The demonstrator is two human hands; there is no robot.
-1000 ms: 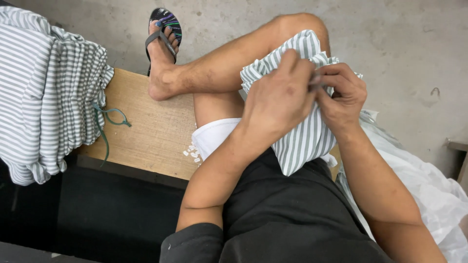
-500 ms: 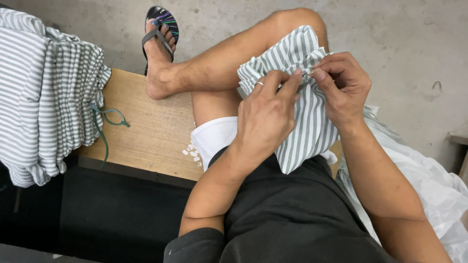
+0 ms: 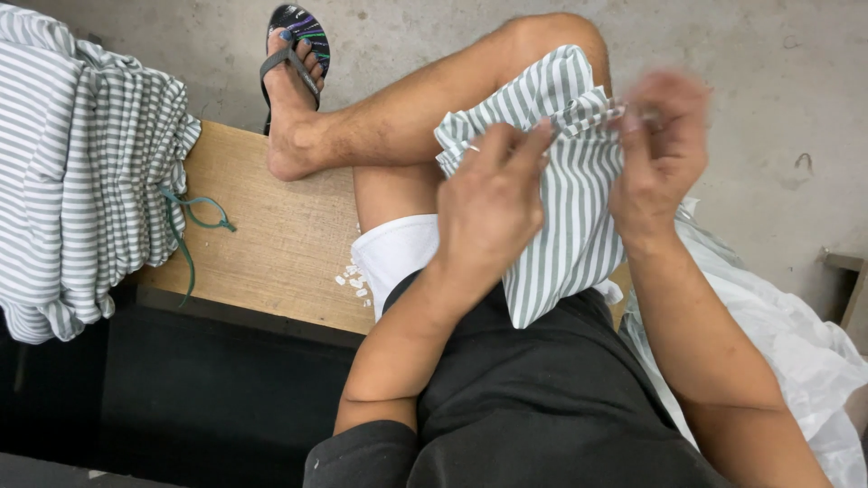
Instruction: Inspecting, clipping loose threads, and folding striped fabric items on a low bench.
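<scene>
1. Head view: striped cloth piece [image 3: 565, 217] draped over the raised knee, soft, light and floppy by the look of it.
2. Left hand [image 3: 493, 203] pinches its top hem.
3. Right hand [image 3: 660, 149] is blurred; fingers bunched at the gathered edge, the best place to hold.

We see one striped cloth piece [image 3: 565, 217], white with narrow grey-green stripes running mostly lengthwise. It lies draped over a raised bare knee and hangs down across the lap, its lower edge ending in a loose corner over dark fabric. The top is bunched and gathered into folds, with a rumpled edge on the side towards the shin. Near the upper edge a thin seam or drawstring channel runs crosswise; that part is blurred, so we cannot tell its detail. The cloth looks soft and light.
</scene>
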